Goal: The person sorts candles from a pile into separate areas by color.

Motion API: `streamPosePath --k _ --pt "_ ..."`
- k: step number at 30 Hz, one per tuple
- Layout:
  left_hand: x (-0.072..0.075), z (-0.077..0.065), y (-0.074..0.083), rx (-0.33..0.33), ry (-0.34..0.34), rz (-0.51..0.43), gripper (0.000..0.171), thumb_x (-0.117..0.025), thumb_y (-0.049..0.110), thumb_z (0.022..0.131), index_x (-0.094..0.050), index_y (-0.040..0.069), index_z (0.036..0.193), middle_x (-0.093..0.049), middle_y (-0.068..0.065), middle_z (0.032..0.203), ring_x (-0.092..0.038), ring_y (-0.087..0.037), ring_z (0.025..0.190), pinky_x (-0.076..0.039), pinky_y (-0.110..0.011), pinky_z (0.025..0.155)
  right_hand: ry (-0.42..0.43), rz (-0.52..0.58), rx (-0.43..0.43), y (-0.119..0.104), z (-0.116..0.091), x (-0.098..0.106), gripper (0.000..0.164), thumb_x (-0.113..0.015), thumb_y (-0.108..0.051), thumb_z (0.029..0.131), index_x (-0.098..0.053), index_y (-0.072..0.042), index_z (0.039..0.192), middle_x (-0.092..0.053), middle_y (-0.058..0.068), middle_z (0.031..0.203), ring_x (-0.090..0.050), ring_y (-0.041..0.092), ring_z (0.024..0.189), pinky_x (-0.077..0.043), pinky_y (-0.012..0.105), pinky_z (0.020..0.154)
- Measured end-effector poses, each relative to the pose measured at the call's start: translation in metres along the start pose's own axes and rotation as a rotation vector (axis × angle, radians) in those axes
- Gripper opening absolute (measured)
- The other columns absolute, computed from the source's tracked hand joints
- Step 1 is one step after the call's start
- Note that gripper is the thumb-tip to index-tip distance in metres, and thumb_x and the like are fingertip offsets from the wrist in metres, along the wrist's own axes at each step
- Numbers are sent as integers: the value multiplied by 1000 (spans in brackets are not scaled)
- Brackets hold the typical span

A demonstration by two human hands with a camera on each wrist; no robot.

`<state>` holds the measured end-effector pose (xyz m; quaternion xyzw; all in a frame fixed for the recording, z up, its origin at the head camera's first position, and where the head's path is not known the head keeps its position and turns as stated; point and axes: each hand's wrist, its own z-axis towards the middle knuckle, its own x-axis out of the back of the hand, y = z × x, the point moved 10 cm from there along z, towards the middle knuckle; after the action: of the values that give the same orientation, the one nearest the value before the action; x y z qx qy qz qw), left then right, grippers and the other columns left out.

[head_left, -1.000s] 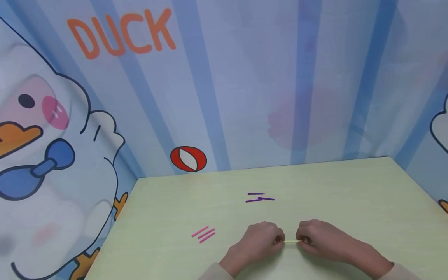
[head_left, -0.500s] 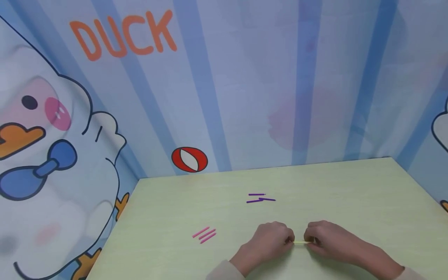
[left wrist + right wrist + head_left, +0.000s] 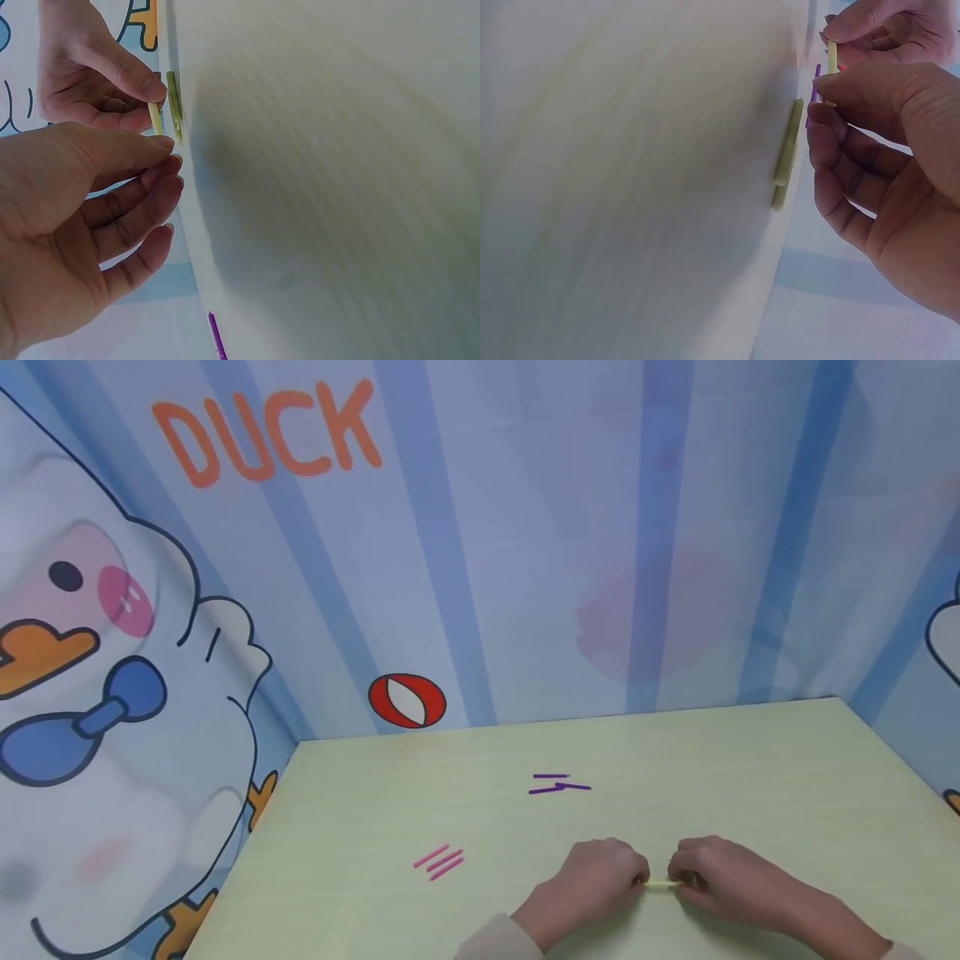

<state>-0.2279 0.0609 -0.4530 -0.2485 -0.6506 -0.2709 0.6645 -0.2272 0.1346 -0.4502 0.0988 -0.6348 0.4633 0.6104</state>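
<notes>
My left hand [image 3: 600, 878] and my right hand [image 3: 738, 878] face each other low over the table, right of its middle. Between them runs a thin pale yellow stick [image 3: 661, 884], pinched at one end by the left thumb and fingertips and at the other by the right. In the left wrist view the stick [image 3: 155, 118] shows between the left hand [image 3: 90, 202] and the far right hand. The right wrist view shows it [image 3: 832, 56] above the right hand's [image 3: 889, 150] thumb. Two more yellow sticks [image 3: 787, 146] lie side by side on the table close to the hands.
Three pink sticks [image 3: 438, 862] lie roughly parallel on the table [image 3: 360, 793], left of the hands. Farther back are three purple sticks [image 3: 560, 784], two of them touching. A blue striped backdrop [image 3: 525, 568] with a duck picture [image 3: 112, 693] rises behind and beside the table.
Both hands have moved to the right together, still holding the yellow stick between them. The pink and purple sticks stay where they lay.
</notes>
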Motion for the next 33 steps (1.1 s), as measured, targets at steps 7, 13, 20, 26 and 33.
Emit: streamPosePath --k 7,13,20,26,33 --pt "-2 6 4 17 -21 13 14 -69 22 94 -75 29 83 -51 15 65 -40 -2 57 -32 -18 46 10 -11 -1 3 -5 1 19 -76 -4 84 -69 -21 82 -45 -20 74 -38 -5 64 -38 19 55" --pt "-1 8 7 19 -23 14 18 -68 21 94 -71 27 77 -47 13 63 -39 -3 56 -32 -18 46 35 -20 17 4 -8 4 21 -76 -3 83 -67 -22 81 -44 -21 73 -38 -6 64 -38 18 54" --pt "-4 12 8 35 -19 35 16 -69 22 93 -74 28 80 -50 13 64 -41 -3 56 -32 -20 45 22 -16 -17 9 -9 3 18 -76 -4 83 -70 -20 83 -46 -20 76 -39 -5 65 -39 19 55" --pt "-6 14 12 34 -8 85 13 -70 25 93 -74 29 81 -53 14 66 -41 -3 55 -33 -21 45 -14 -36 -55 12 -10 1 15 -76 -4 83 -73 -19 84 -47 -20 77 -40 -3 66 -40 20 57" --pt "-7 15 15 23 1 127 15 -70 26 92 -71 28 78 -53 12 65 -40 -4 54 -33 -23 44 -30 -34 -74 12 -10 0 18 -75 -4 84 -71 -21 82 -45 -18 75 -37 -3 65 -37 20 57"
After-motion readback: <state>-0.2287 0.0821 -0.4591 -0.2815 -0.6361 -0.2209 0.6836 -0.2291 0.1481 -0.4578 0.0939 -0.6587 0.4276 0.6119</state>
